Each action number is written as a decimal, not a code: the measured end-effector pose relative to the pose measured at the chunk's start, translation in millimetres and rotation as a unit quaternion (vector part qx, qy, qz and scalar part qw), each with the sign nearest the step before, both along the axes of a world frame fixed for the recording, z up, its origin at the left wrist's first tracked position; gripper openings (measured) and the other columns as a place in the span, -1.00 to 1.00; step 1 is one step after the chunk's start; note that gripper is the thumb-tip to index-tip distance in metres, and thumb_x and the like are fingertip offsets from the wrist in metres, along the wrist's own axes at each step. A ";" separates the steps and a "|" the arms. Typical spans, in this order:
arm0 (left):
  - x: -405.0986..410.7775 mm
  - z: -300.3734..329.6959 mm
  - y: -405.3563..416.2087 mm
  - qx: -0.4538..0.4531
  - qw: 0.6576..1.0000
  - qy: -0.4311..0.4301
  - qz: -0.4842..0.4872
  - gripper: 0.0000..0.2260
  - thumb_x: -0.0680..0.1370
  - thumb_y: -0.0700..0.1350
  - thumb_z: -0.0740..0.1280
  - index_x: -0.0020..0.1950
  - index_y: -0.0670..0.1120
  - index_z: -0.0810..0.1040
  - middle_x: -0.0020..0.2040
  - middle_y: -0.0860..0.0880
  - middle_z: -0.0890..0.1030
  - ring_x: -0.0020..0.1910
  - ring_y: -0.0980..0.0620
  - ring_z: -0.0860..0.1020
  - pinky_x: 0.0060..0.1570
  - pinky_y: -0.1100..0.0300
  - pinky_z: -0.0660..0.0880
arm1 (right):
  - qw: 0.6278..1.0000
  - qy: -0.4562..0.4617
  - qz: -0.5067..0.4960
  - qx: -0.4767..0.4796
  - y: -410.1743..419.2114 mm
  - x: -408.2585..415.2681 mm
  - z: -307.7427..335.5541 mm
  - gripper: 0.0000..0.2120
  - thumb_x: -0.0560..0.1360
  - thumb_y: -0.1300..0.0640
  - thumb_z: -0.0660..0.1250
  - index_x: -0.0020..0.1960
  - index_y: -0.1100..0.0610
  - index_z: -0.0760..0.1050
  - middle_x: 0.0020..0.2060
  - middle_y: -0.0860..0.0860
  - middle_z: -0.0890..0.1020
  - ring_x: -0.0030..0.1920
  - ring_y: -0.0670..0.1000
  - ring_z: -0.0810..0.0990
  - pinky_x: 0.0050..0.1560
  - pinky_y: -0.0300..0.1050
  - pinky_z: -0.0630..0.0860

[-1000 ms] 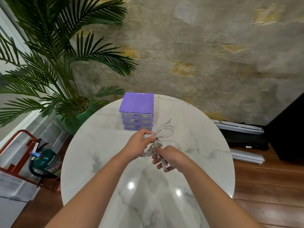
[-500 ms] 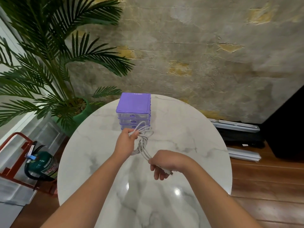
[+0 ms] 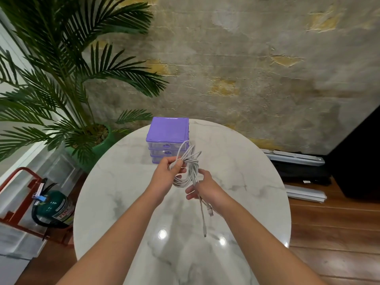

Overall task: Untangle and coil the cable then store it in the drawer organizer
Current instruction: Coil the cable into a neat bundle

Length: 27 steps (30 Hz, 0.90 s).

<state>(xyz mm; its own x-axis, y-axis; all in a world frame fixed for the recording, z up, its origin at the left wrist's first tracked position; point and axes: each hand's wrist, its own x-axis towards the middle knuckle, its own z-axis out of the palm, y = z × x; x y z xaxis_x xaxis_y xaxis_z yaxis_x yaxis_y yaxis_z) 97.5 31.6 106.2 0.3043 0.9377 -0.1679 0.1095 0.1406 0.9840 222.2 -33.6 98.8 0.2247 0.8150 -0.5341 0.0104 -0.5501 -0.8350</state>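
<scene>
1. Work surface: a round white marble-patterned table [image 3: 257, 182] stands in front of a weathered, patchy plaster wall [image 3: 246, 58].
2. Storage unit: a small purple plastic drawer organizer [image 3: 167, 138] with three clear-fronted drawers stands at the far side of the table. All three drawers appear closed.
3. Task item: a long light-grey cable [image 3: 190, 167], bundled into loose uneven loops, is held in the air above the table centre, just in front of the organizer. It does not rest on the table.
4. Left hand [image 3: 166, 174]: fingers curled round the upper part of the loops, gripping the bundle from the left side.
5. Right hand [image 3: 203, 187]: positioned just beside and below the bundle. The cable strands pass through this hand. The fingers are loosely bent; whether they pinch the strands cannot be determined.
6. Cable ends: two free tails hang down from the right hand, each ending in a small connector [image 3: 209, 211], clear of the table top.
7. Surroundings, left: a green potted palm [image 3: 61, 83] stands on the floor beside the table. A dark green fire extinguisher [image 3: 54, 206] sits in a red metal stand below it.
8. Surroundings, right: wooden flooring [image 3: 339, 233].
</scene>
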 end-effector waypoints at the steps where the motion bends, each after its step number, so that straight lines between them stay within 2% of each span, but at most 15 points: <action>1: -1.0 -0.3 1.1 -0.005 1.000 -0.001 -0.008 -0.82 0.62 -0.11 0.26 0.16 -0.19 0.47 -0.09 -0.01 0.66 -0.13 0.08 0.63 -0.05 0.15 0.51 | 0.999 0.038 -0.023 -0.007 0.8 0.5 2.2 -0.46 0.48 0.37 0.08 0.44 0.15 0.15 -0.30 0.12 0.61 -0.39 0.13 0.55 -0.21 -0.03 0.54; 3: -1.5 -1.0 3.4 -0.016 1.000 -0.002 -0.019 -0.91 0.63 -0.17 0.24 0.08 -0.19 0.44 -0.14 -0.04 0.63 -0.20 0.05 0.58 -0.03 0.12 0.48 | 0.998 0.025 -0.048 -0.039 2.5 3.4 3.4 -0.61 0.43 0.28 0.08 0.25 0.24 0.33 -0.41 0.12 0.53 -0.52 0.07 0.41 -0.44 -0.18 0.39; 5: 0.7 -1.1 3.1 -0.040 0.999 -0.013 -0.017 -0.94 0.62 -0.17 0.25 0.02 -0.14 0.40 -0.19 -0.05 0.53 -0.30 0.06 0.48 -0.05 0.09 0.46 | 0.997 -0.020 -0.062 -0.051 3.0 3.3 2.2 -0.81 0.45 0.14 0.14 0.01 0.21 0.35 -0.45 0.08 0.47 -0.54 0.02 0.29 -0.46 -0.27 0.24; 7: 4.1 0.1 0.7 -0.046 0.999 -0.008 -0.013 -0.80 0.52 -0.06 0.32 0.06 -0.11 0.41 -0.21 -0.03 0.47 -0.33 0.08 0.42 -0.14 0.13 0.43 | 0.997 -0.068 -0.042 -0.021 4.3 1.5 -3.9 -0.73 0.51 -0.08 0.21 -0.12 0.13 0.30 -0.42 0.02 0.44 -0.52 -0.02 0.29 -0.45 -0.23 0.21; 10: 8.6 0.9 -5.0 0.018 0.997 0.081 -0.002 -0.70 0.48 0.04 0.44 0.10 -0.04 0.46 -0.14 0.06 0.58 -0.19 0.10 0.54 -0.17 0.21 0.42 | 0.977 -0.213 0.032 0.004 6.3 -1.7 -8.1 -0.58 0.56 -0.23 0.14 -0.30 0.05 0.26 -0.40 -0.02 0.44 -0.40 0.04 0.39 -0.32 -0.12 0.31; 12: 10.0 0.9 -5.6 0.059 0.991 0.119 0.026 -0.71 0.48 0.06 0.44 0.06 -0.07 0.48 -0.13 0.03 0.61 -0.17 0.12 0.56 -0.20 0.26 0.42 | 0.960 -0.274 0.060 0.002 4.6 -2.5 -3.2 -0.59 0.59 -0.20 0.10 -0.28 0.06 0.36 -0.35 0.00 0.50 -0.26 0.12 0.49 -0.21 -0.07 0.37; 15: 10.1 1.5 2.6 0.072 0.988 0.121 0.058 -0.74 0.51 0.02 0.42 0.01 -0.12 0.46 -0.18 0.05 0.58 -0.21 0.14 0.53 -0.26 0.27 0.38 | 0.942 -0.330 0.061 0.024 -3.3 -9.8 12.2 -0.63 0.61 -0.15 0.08 -0.08 0.06 0.53 -0.16 0.01 0.64 -0.08 0.11 0.59 -0.12 -0.06 0.44; 19: 7.0 6.4 21.7 0.075 0.985 0.132 0.078 -0.75 0.52 0.00 0.41 0.04 -0.13 0.46 -0.18 0.05 0.55 -0.18 0.07 0.51 -0.24 0.24 0.40 | 0.914 -0.399 0.038 0.061 -16.0 -20.0 18.2 -0.62 0.63 -0.15 0.05 -0.04 0.07 0.51 -0.17 0.01 0.65 -0.10 0.11 0.60 -0.12 -0.05 0.48; 23: -0.1 12.9 37.8 0.071 0.985 0.114 0.109 -0.78 0.53 -0.03 0.40 0.04 -0.12 0.47 -0.19 0.07 0.54 -0.23 0.19 0.49 -0.28 0.30 0.37 | 0.880 -0.462 0.064 0.088 -27.5 -22.0 4.4 -0.68 0.65 -0.12 0.02 -0.08 0.07 0.38 -0.24 0.01 0.64 -0.18 0.14 0.57 -0.23 -0.05 0.39; 27: 1.7 12.4 39.0 0.047 0.989 0.070 0.118 -0.79 0.52 -0.03 0.41 0.03 -0.12 0.49 -0.23 0.06 0.55 -0.30 0.15 0.48 -0.31 0.24 0.36 | 0.879 -0.465 0.092 0.057 -27.3 -18.5 -6.9 -0.71 0.64 -0.10 0.04 -0.12 0.06 0.32 -0.25 0.03 0.62 -0.26 0.14 0.47 -0.28 -0.07 0.34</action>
